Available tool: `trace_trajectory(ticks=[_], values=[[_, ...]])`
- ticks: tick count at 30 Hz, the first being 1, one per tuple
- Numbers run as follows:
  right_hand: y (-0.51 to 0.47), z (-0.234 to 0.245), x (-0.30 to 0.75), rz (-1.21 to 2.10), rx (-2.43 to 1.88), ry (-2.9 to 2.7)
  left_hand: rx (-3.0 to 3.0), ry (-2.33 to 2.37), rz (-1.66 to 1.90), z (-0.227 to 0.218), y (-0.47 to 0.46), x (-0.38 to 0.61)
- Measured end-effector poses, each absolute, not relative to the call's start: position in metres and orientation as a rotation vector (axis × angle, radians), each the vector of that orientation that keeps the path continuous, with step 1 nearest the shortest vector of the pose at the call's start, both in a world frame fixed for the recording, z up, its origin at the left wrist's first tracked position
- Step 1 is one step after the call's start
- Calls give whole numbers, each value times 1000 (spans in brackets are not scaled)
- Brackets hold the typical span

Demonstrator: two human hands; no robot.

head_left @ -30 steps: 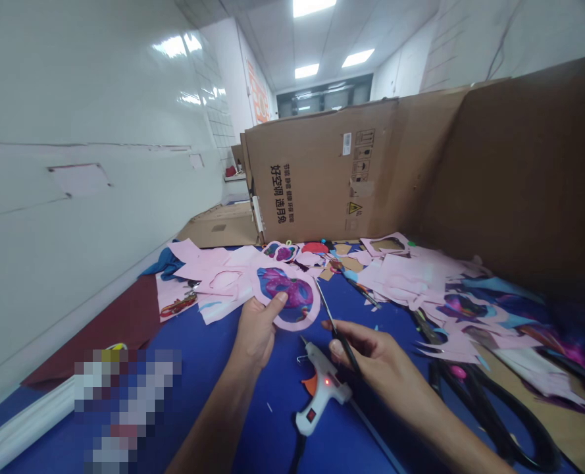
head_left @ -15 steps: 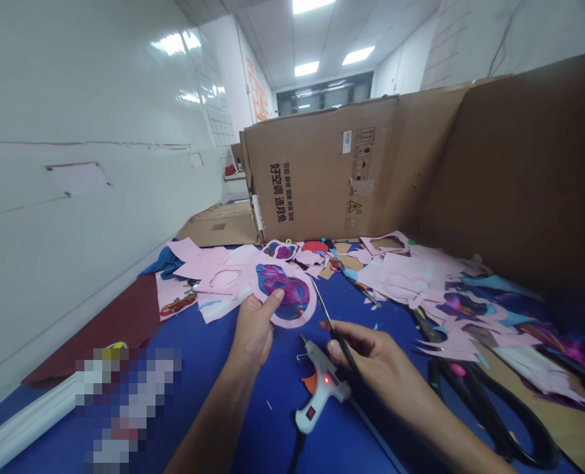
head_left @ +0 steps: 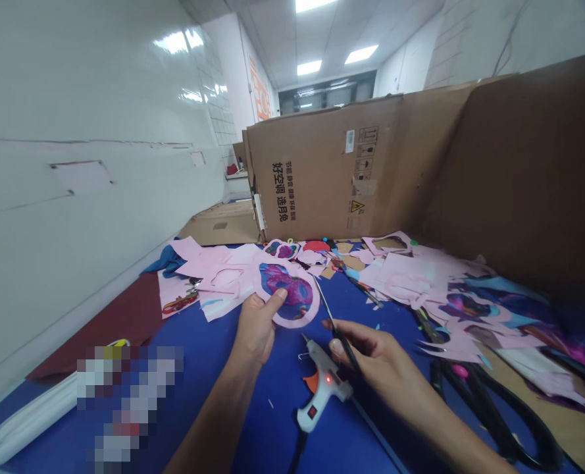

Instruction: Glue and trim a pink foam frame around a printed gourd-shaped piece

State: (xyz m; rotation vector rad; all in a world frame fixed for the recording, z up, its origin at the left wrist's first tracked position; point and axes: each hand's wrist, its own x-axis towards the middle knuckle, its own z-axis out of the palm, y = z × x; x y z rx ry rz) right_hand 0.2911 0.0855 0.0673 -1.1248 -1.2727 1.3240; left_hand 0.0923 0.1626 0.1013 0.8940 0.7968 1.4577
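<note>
My left hand (head_left: 258, 326) pinches a rounded pink cutout (head_left: 308, 317) at its lower left edge, thumb on top. A blue and purple patterned patch fills the middle of the cutout. In my right hand (head_left: 366, 349) is a slim tool with a dark handle and a long thin metal tip (head_left: 324, 296); its exact kind is not clear. The metal tip points up and away, close beside the cutout's right edge. Below and between my hands, a white glue gun (head_left: 319, 388) lies on the blue table (head_left: 213, 408), its red light lit.
Pink sheets and scraps (head_left: 410, 273) cover the far and right side. Large black-handled scissors (head_left: 499, 408) lie at the right. A cardboard box (head_left: 316, 178) stands behind. On the left are a dark red sheet (head_left: 109, 316) and a long white object (head_left: 40, 415).
The pink cutout has turned slightly in my left hand. My right hand holds the slim tool in nearly the same place. The whole view has shifted a little.
</note>
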Motion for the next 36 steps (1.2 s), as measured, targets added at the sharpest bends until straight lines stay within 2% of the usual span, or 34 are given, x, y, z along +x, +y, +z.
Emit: trace_trajectory(ticks=[36], values=[[82,72,286,1345,-1147,-1249,900,792,1455,100,165,90]])
